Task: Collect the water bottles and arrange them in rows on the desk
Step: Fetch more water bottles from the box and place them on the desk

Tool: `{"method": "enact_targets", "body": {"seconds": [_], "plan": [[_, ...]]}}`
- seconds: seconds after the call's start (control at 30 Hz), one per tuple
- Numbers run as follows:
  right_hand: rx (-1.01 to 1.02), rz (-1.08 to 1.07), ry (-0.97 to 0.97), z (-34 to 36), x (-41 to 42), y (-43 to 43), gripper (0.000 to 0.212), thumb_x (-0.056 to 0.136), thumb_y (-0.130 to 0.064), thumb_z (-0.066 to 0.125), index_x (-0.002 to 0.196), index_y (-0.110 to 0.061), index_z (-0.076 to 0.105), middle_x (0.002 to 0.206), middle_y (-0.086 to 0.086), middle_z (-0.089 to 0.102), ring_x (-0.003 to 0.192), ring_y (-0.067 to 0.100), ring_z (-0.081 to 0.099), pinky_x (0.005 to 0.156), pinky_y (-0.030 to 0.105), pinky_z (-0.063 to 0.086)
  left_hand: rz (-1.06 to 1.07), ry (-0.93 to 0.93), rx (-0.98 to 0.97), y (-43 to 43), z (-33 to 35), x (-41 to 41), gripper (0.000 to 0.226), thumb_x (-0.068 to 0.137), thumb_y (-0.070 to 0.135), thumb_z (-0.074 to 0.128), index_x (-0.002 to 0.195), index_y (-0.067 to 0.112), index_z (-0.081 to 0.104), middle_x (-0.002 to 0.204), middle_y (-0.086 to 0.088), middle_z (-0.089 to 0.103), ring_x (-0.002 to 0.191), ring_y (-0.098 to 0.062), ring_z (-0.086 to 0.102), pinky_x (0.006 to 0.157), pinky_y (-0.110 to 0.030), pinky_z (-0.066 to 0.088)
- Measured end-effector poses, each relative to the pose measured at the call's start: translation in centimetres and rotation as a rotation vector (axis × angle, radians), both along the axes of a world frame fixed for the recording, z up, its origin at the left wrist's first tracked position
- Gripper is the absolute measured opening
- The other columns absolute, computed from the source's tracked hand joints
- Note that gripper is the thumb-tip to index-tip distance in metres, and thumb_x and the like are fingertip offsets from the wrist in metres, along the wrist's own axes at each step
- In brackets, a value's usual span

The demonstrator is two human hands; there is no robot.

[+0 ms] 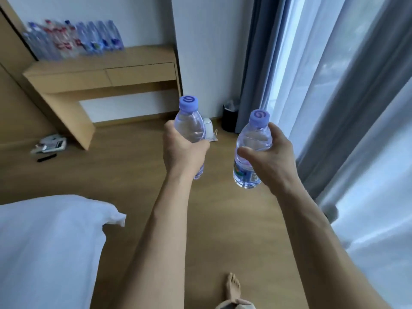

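Left hand (185, 152) is curled round an upright clear purple-capped plastic water bottle (189, 126), right hand (270, 159) round a twin bottle (253, 139); light wooden desk (100, 71) is sited far ahead-left, nearer left hand.

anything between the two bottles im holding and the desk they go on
Nothing visible. The left hand grips the left bottle, the right hand the right bottle; open floor runs from them to the desk. The clutter lies by the desk's leg, the bin by the curtain.

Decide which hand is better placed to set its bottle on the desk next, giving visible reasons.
Probably the left hand: the desk with the standing bottles lies ahead-left, on its side. The right hand holds its bottle farther right, near the curtain.
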State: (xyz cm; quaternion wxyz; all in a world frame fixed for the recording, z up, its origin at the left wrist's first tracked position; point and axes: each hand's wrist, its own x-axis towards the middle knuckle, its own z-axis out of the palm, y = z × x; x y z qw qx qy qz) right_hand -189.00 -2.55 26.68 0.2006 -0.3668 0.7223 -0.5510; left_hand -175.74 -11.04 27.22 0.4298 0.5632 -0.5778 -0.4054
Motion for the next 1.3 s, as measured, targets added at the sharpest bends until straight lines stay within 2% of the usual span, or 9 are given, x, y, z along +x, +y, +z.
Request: {"method": "enact_targets", "body": {"seconds": [0.13, 0.23, 0.37, 0.47, 0.63, 0.77, 0.9, 1.07, 1.3], "plan": [[-0.013, 0.112, -0.002, 1.0, -1.8, -7.1, 0.043, 0.071, -0.014, 0.07, 0.109, -0.028, 0.057, 0.088, -0.01, 0.065, 0.085, 0.013, 0.063, 0.079, 0.033, 0.055, 0.088, 0.018, -0.017, -5.6, 1.0, -1.3, 0.052, 0.073, 0.012, 0.072, 0.11, 0.03, 0.04, 0.1, 0.013, 0.054, 0.089, -0.011, 0.057, 0.077, -0.025, 0.043], [-0.045, 0.18, 0.001, 1.7, -2.5, -11.9, 0.042, 0.071, -0.013, 0.071, 0.108, -0.029, 0.057, 0.089, -0.01, 0.065, 0.085, 0.011, 0.063, 0.08, 0.033, 0.055, 0.168, 0.032, -0.026, -9.2, 1.8, -2.0, 0.049, 0.072, 0.012, 0.072, 0.108, 0.029, 0.043, 0.094, 0.017, 0.055, 0.088, -0.011, 0.058, 0.08, -0.026, 0.045], [-0.059, 0.261, 0.012, 2.0, -2.6, -17.5, 0.033, 0.074, -0.017, 0.071, 0.102, -0.028, 0.057, 0.087, -0.011, 0.064, 0.084, 0.01, 0.062, 0.081, 0.034, 0.055, 0.253, 0.034, -0.029, -13.5, 2.2, -1.4, 0.05, 0.071, 0.013, 0.073, 0.111, 0.024, 0.046, 0.104, 0.008, 0.059, 0.094, -0.014, 0.06, 0.082, -0.027, 0.047], [-0.053, 0.313, -0.003, 2.0, -2.0, -21.5, 0.038, 0.072, -0.02, 0.071, 0.107, -0.028, 0.057, 0.091, -0.009, 0.065, 0.088, 0.013, 0.063, 0.083, 0.038, 0.054, 0.31, 0.048, -0.032, -17.0, 2.2, -0.5, 0.048, 0.072, 0.013, 0.073, 0.107, 0.026, 0.043, 0.099, 0.009, 0.057, 0.093, -0.015, 0.059, 0.084, -0.03, 0.049], [-0.048, 0.407, 0.037, 2.0, -0.2, -29.0, 0.039, 0.075, -0.014, 0.072, 0.11, -0.022, 0.058, 0.088, -0.011, 0.065, 0.082, 0.007, 0.062, 0.075, 0.028, 0.053, 0.36, 0.077, -0.03, -23.9, 1.4, 1.6, 0.048, 0.072, 0.011, 0.075, 0.107, 0.026, 0.044, 0.104, 0.007, 0.059, 0.091, -0.011, 0.06, 0.08, -0.028, 0.047], [-0.04, 0.437, 0.043, 1.8, 1.9, -36.2, 0.039, 0.074, -0.015, 0.072, 0.109, -0.024, 0.058, 0.086, -0.015, 0.064, 0.082, 0.007, 0.062, 0.075, 0.029, 0.053, 0.372, 0.102, -0.032, -30.9, 1.2, 3.6, 0.049, 0.073, 0.011, 0.075, 0.105, 0.027, 0.043, 0.106, 0.007, 0.059, 0.091, -0.011, 0.059, 0.079, -0.026, 0.045], [-0.035, 0.436, 0.009, 2.4, 4.5, -44.1, 0.045, 0.075, -0.017, 0.072, 0.115, -0.027, 0.056, 0.091, -0.015, 0.065, 0.086, 0.008, 0.063, 0.078, 0.031, 0.053, 0.354, 0.093, -0.033, -38.6, 2.5, 6.2, 0.047, 0.074, 0.009, 0.075, 0.105, 0.025, 0.043, 0.096, 0.012, 0.058, 0.081, -0.006, 0.057, 0.076, -0.025, 0.043], [-0.033, 0.426, -0.021, 2.4, 7.4, -52.7, 0.051, 0.074, -0.019, 0.072, 0.121, -0.028, 0.055, 0.098, -0.013, 0.067, 0.091, 0.009, 0.064, 0.083, 0.032, 0.054, 0.36, 0.06, -0.054, -47.1, 3.4, 8.8, 0.05, 0.075, 0.012, 0.075, 0.107, 0.026, 0.04, 0.106, 0.008, 0.056, 0.091, -0.012, 0.056, 0.079, -0.025, 0.042], [0.005, 0.458, -0.006, 1.2, 8.8, -63.7, 0.047, 0.073, -0.017, 0.074, 0.116, -0.026, 0.057, 0.095, -0.014, 0.067, 0.091, 0.009, 0.065, 0.084, 0.034, 0.054, 0.381, 0.058, 0.001, -57.3, 1.7, 10.6, 0.048, 0.075, 0.011, 0.075, 0.108, 0.025, 0.042, 0.103, 0.008, 0.058, 0.09, -0.014, 0.057, 0.081, -0.026, 0.045]]}}
